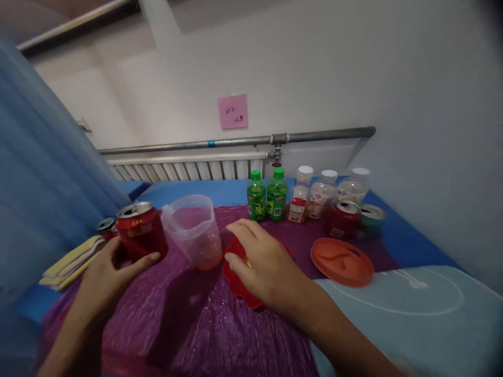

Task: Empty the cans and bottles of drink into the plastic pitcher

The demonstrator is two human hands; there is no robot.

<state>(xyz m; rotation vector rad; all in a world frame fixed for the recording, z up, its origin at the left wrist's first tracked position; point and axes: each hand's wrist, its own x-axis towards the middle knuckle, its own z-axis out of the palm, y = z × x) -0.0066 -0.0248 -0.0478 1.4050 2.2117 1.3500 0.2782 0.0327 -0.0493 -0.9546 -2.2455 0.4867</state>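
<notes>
Red soda can (139, 229) stands upright at the left of the purple cloth (204, 324), its tab end opened, with the left hand (106, 269) curled round its lower side, thumb pressed against the front. Just right of it, almost touching, stands a clear plastic measuring jug (195, 230) holding a little reddish liquid at the bottom. The right hand (261, 262) lies palm down over a red wavy-edged dish (239, 283), fingers bent and resting on it; whether they actually pinch anything cannot be told. Behind the held can a second, smaller can top (106, 225) peeks out, and yellow and white folded cloths (70, 262) lie at the far left. An orange lid (341, 262) lies flat to the right of the dish, well apart from it. Along the back stand two green-capped bottles (267, 198), three clear white-capped bottles (328, 193), another red can (342, 219) and a teal can (371, 220) just beside it. The jug stands between the two hands. Gold characters on the held can's label are too blurred to read; a pink note (233, 111) on the wall bears handwriting that looks like "252", with more marks that cannot be made out
</notes>
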